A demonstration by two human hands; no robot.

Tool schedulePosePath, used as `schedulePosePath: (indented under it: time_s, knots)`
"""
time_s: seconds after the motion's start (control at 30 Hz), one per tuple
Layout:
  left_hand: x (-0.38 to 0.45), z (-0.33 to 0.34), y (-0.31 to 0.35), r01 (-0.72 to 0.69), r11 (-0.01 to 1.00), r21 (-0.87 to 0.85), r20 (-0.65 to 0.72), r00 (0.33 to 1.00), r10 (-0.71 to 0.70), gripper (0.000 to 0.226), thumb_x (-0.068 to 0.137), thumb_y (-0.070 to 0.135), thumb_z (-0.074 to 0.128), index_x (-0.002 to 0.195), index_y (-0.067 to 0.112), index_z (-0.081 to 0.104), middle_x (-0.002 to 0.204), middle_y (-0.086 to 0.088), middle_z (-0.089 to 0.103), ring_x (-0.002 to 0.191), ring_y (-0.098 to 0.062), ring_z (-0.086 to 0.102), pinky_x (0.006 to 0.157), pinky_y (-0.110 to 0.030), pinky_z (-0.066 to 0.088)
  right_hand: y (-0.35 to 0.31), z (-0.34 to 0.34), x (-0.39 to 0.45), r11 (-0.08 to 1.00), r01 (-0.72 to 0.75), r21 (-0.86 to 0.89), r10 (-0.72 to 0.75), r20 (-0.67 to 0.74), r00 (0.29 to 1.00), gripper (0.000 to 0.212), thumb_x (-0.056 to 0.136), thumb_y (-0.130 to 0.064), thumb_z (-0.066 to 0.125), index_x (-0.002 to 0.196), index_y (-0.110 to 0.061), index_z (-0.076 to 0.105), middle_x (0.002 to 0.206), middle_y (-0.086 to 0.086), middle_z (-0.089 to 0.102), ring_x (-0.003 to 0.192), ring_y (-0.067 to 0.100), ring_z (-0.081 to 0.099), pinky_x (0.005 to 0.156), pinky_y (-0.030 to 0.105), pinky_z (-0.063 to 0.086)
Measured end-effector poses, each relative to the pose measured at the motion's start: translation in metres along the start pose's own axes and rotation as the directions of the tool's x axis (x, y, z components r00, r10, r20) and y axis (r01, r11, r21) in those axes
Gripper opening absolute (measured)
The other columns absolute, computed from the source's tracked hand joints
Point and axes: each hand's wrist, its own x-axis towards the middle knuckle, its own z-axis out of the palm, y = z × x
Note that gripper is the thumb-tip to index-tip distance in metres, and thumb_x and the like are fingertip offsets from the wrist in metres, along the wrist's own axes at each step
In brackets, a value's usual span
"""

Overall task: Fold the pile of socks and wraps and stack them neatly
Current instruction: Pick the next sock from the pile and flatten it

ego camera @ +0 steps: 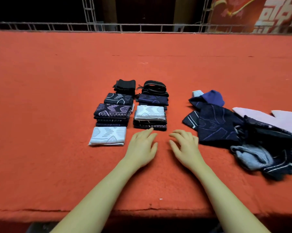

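We work at a table [57, 98] covered in red felt. Both hands rest palm-down on the felt with fingers relaxed and spread, and neither holds anything. The left hand [142, 147] lies just in front of the right-hand column of folded pieces, its fingertips at the edge of the nearest stack. The right hand [185, 146] lies beside it, close to the unfolded pile.

The folded items [131, 110] sit in two columns ahead of the hands, some in stacks. A pale folded piece [107, 136] lies alone at the near end of the left column, and a white one [150, 112] tops a stack in the right column. The unfolded pile [246, 133] of dark socks and wraps sprawls to the right, running out of frame.

We judge the step in hand to be fetching the next piece. To do it well:

1. Reach with the right hand, which is nearest the pile, and take the dark patterned piece [216, 125] lying on top at the near edge.
2. Lift one item only; the pile is tangled, so neighbours may drag along.
3. Lay it flat on the bare felt between the hands and smooth it before folding.
4. Fold to match the footprint of the existing stacks, then place it squarely so edges line up.

Much of the pile is yet to be folded.
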Motion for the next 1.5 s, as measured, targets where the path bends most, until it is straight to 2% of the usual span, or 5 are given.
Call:
schedulePosePath:
  time_s: [0.4,0.6,0.93,1.23,1.5]
  knots:
    - [0.062,0.076,0.107,-0.114,0.986,-0.119,0.098,0.987,0.126,0.046,0.099,0.029,0.043,0.144,0.022,0.038,0.152,0.001,0.034,0.139,-0.015,0.029,0.108,-0.029,0.019,0.096,-0.056,-0.026,0.921,-0.165,-0.354,0.098,-0.2,0.975,0.042,0.078,-0.037,0.044,0.098,-0.01,0.068,0.104,0.006,0.066,0.099,0.022,0.043,0.084,0.038,0.027]
    - [0.075,0.096,0.105,-0.108,0.981,-0.16,0.002,0.994,0.11,0.04,0.094,0.041,0.038,0.118,0.025,0.065,0.127,0.007,0.059,0.119,-0.019,0.048,0.089,-0.033,0.024,0.104,-0.042,-0.026,0.887,-0.219,-0.408,0.101,-0.29,0.952,0.028,0.08,-0.025,0.043,0.072,-0.015,0.069,0.093,0.0,0.067,0.093,0.021,0.043,0.081,0.035,0.025]
    - [0.078,0.091,0.091,-0.214,0.958,-0.192,-0.238,0.957,0.166,0.019,0.083,0.033,0.056,0.081,0.023,0.072,0.097,0.005,0.063,0.09,-0.014,0.051,0.068,-0.026,0.011,0.097,-0.045,-0.03,0.92,-0.13,-0.369,0.049,-0.219,0.974,0.036,0.079,-0.044,0.047,0.092,-0.019,0.068,0.101,-0.006,0.065,0.099,0.016,0.048,0.082,0.035,0.023]
    - [0.046,0.038,0.016,-0.288,0.956,-0.052,-0.361,0.898,0.251,0.028,0.084,0.038,0.05,0.082,0.023,0.073,0.101,0.006,0.057,0.091,-0.013,0.044,0.078,-0.03,0.015,0.066,-0.038,-0.026,0.935,0.234,-0.267,-0.304,-0.259,0.917,0.024,0.09,-0.037,0.055,0.084,-0.02,0.071,0.088,-0.008,0.066,0.083,0.011,0.055,0.079,0.033,0.025]
    - [0.015,0.001,-0.03,-0.216,0.976,0.041,-0.36,0.908,0.216,0.031,0.086,0.034,0.045,0.084,0.019,0.072,0.096,-0.001,0.064,0.093,-0.015,0.042,0.076,-0.036,0.027,-0.007,-0.013,-0.006,0.973,0.227,-0.038,-0.229,-0.268,0.936,0.023,0.083,-0.033,0.057,0.071,-0.016,0.067,0.093,-0.004,0.065,0.09,0.012,0.05,0.078,0.029,0.02]
